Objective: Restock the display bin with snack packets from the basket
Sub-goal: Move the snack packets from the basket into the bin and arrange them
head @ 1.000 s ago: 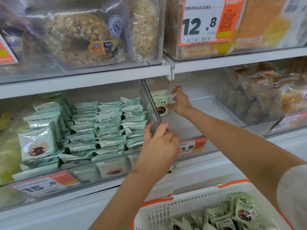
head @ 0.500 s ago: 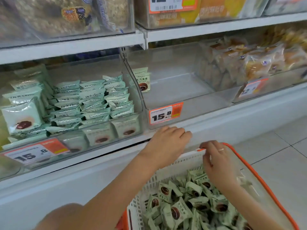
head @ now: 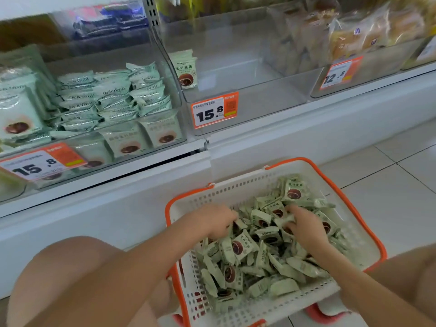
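Head view showed my left hand (head: 218, 219) and right hand (head: 304, 228) low in the frame, fingers curled down into the snack packets (head: 257, 251); what they pinched I could not tell. Around them sat the white basket (head: 238, 187) with orange rim. Above, mid-frame, the clear bin (head: 254, 100) held one packet (head: 185, 68).

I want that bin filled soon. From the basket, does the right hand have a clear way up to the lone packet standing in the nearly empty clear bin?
Probably yes: the clear plastic bin is open-topped and nothing blocks the lone pale green packet, though the right hand is down among basket packets.
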`<state>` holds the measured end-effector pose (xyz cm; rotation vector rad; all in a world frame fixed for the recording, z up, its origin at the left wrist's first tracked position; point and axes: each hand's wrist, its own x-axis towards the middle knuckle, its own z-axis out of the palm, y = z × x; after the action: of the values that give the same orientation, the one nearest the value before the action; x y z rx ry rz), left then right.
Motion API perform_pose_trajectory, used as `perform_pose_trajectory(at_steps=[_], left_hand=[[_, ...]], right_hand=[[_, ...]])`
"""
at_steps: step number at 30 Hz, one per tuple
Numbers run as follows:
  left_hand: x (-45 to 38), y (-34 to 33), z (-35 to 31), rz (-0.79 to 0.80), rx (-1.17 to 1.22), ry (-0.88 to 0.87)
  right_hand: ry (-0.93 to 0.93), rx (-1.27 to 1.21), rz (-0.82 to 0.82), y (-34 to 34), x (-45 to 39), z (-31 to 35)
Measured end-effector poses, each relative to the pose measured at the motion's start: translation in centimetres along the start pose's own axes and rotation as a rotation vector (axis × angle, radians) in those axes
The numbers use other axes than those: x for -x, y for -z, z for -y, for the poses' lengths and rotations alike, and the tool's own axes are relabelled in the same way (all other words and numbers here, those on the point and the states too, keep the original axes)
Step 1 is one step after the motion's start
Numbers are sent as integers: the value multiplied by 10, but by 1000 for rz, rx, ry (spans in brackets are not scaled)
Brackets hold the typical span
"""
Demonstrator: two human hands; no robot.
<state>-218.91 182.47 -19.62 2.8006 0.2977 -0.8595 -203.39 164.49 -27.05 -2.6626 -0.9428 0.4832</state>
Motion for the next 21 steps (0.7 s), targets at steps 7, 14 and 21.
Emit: perform_pose_trajectory(at_steps=[7,14,21], left_hand=[[11,45,-16,-305,666,-62],[25,93,-22,-894,892,-80],[29,98,-29,-1037,559,130]], right_hand=[[-10,-897,129,82,-11,76],[67,-1387,351,152,4,102],[277,-1213,77,151,10,116]])
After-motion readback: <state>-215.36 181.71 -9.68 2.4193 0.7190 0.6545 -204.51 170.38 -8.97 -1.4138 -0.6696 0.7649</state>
